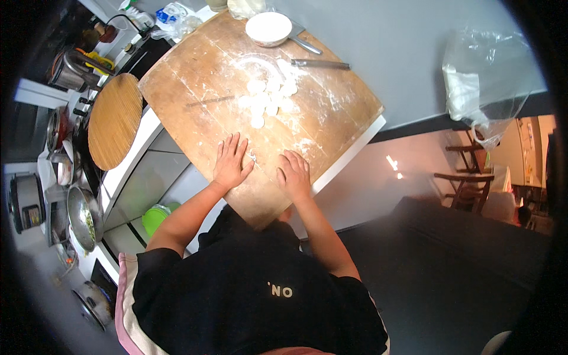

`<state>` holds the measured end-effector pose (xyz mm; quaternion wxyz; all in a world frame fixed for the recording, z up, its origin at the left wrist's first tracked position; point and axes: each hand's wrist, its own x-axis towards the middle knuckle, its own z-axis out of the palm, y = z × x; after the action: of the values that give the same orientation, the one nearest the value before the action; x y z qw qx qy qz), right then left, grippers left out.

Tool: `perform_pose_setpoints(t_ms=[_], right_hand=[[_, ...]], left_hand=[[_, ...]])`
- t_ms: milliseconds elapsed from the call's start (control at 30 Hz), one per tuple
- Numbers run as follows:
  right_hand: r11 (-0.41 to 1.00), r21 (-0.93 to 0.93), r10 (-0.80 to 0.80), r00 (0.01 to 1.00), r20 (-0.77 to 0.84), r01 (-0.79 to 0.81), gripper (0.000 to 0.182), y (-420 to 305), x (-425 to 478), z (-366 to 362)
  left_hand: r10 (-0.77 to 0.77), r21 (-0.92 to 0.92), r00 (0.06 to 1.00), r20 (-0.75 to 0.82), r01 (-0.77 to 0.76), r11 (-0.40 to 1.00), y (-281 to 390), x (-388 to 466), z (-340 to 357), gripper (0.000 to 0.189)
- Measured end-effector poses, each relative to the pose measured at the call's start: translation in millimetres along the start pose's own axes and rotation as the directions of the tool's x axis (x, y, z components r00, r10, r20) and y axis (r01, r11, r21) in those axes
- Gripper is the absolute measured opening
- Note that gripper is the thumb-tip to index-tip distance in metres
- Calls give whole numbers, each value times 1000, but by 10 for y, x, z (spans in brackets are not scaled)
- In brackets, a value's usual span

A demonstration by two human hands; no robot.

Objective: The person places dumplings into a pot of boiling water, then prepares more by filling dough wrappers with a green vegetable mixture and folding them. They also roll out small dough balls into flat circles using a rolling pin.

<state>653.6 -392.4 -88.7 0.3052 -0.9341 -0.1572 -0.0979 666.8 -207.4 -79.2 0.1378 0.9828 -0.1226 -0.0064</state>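
Note:
My left hand (232,163) lies palm down on a floured wooden board (199,115), fingers spread and empty. Beside it, my right hand (294,175) rests on the board near its right edge, also holding nothing. Beyond both hands sits a cluster of small white dough pieces (266,97), dusted with flour and washed out by glare. A white bowl (269,29) stands at the far end, next to a cleaver with a metal handle (307,45). Nearer than the cleaver lies a dark rod-shaped tool (321,64).
Left of the board are a round wooden lid or board (116,122), a wok with food (84,218) and a rice cooker (26,203). A green bin (155,218) stands below. A clear plastic bag (483,80) hangs at right; wooden chairs (466,188) stand beyond.

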Motion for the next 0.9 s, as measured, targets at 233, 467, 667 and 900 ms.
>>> perform_pose_setpoints(t_ms=[233, 467, 667, 900], right_hand=[[996, 17, -84, 993, 78, 83, 30, 107, -25, -139], [984, 24, -176, 968, 181, 174, 25, 694, 286, -323], [962, -67, -251, 956, 154, 264, 26, 1293, 731, -551], [895, 124, -446, 873, 198, 429, 28, 1562, 929, -662]], left_hand=[[-9, -40, 999, 40, 10, 999, 63, 10, 38, 55], [-50, -99, 997, -51, 44, 994, 66, -10, 82, 50], [-250, -52, 958, -140, 245, 968, 195, -52, 118, 47], [-537, -32, 801, -264, 549, 835, 520, -115, 211, 43]])
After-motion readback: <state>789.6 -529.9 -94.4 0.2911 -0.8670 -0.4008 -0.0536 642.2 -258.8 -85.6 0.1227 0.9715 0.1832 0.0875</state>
